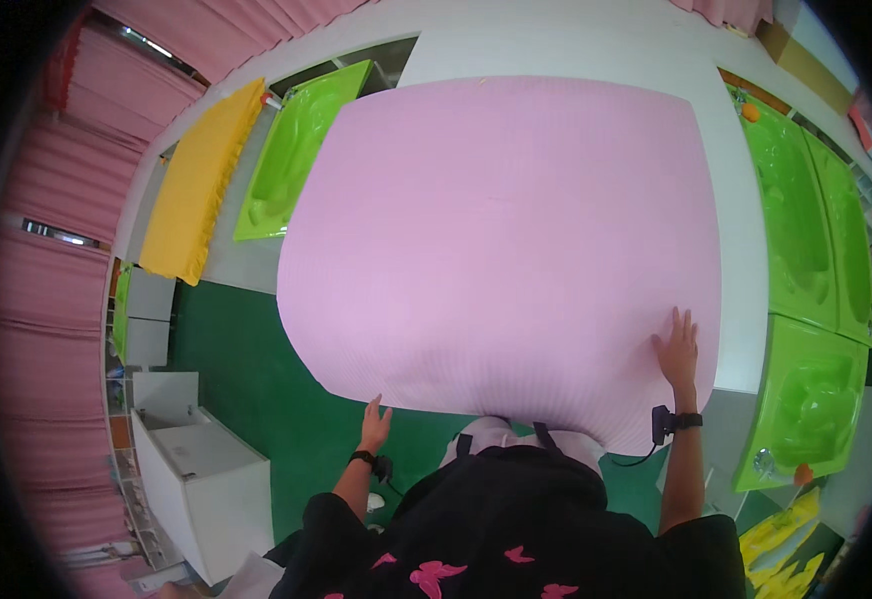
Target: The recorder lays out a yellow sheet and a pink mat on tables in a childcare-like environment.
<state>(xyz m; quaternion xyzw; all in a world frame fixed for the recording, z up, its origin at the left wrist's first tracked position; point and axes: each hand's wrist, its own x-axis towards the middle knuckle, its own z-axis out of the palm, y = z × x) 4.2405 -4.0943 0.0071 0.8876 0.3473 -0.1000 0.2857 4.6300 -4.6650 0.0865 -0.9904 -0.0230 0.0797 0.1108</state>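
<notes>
A large pad or table under a pale pink ribbed cover fills the middle of the view, its near edge close against my body. My right hand rests on the cover near its right edge, palm down with the fingers spread. Just off the near left edge of the cover is my left hand, fingers stretched out and holding nothing. Whether its fingertips touch the cover's edge I cannot tell. Each wrist wears a black strap with a small black device and a cable.
Green moulded tubs with taps stand at the right and the far left. Beside the left tub is a yellow-covered bed. A white cabinet stands at the lower left on green floor. Pink curtains line the left side.
</notes>
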